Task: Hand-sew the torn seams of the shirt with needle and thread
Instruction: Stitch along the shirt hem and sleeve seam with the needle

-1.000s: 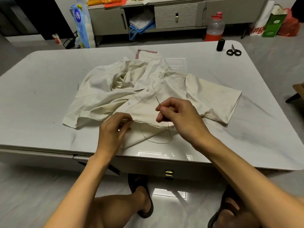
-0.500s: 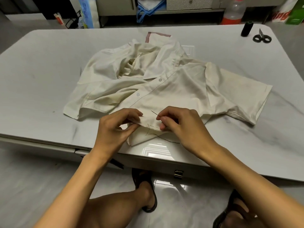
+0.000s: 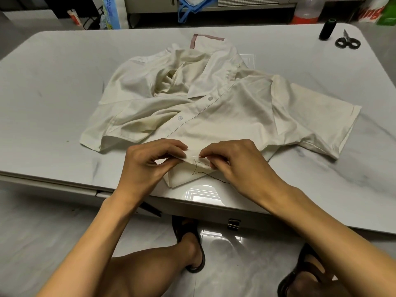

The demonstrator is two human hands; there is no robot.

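Observation:
A crumpled cream button-up shirt point(image 3: 214, 103) lies on the white table point(image 3: 53, 93). Its near hem is folded up at the table's front edge. My left hand point(image 3: 152, 161) pinches that hem fold between thumb and fingers. My right hand point(image 3: 233, 161) pinches the thin needle point(image 3: 196, 156), which lies nearly flat against the hem with its tip pointing toward my left fingers. Dark thread point(image 3: 203, 173) trails from the seam in a loose curl over the cloth below the hands.
A black thread spool point(image 3: 327, 29) and small black scissors point(image 3: 347, 41) sit at the table's far right corner. A cabinet, bags and a bottle point(image 3: 305, 11) stand on the floor beyond. My legs and sandals are under the near edge.
My right hand has come down from a raised position and brought the needle flat to the hem, close to my left fingers. The slack thread loop has shortened. The camera moved closer.

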